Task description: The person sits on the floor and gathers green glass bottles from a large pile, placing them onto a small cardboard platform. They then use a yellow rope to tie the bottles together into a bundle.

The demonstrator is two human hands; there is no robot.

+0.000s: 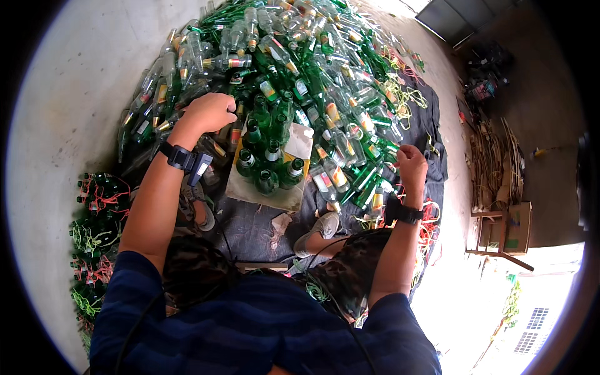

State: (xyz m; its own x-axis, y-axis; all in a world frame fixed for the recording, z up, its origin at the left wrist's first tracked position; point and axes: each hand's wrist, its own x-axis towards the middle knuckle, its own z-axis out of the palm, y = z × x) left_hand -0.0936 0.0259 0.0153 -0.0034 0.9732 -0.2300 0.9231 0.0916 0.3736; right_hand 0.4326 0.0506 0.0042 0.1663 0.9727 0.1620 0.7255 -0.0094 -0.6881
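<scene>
Several green glass bottles [266, 181] stand upright in a tight group on a low, flat block [239, 187] in front of me. My left hand [211, 112], fingers curled, is just left of the group, by a bottle with a gold-wrapped neck [240, 108]; whether it touches that bottle I cannot tell. My right hand [412, 166] is over the right side of a big heap of loose bottles, its thumb and fingertips near each other. Whether something thin is between them is too small to make out. Green and clear bottles [335, 173] lie beneath and beyond both hands.
Bundles of green bottles tied with red and light-green strips [96, 201] stand at the far left. Loose plastic strips [403, 98] lie on the dark sheet [429, 122] at the right. Beyond them are a wooden frame [504, 232] and stacked flattened cardboard [497, 164]. My feet flank the block.
</scene>
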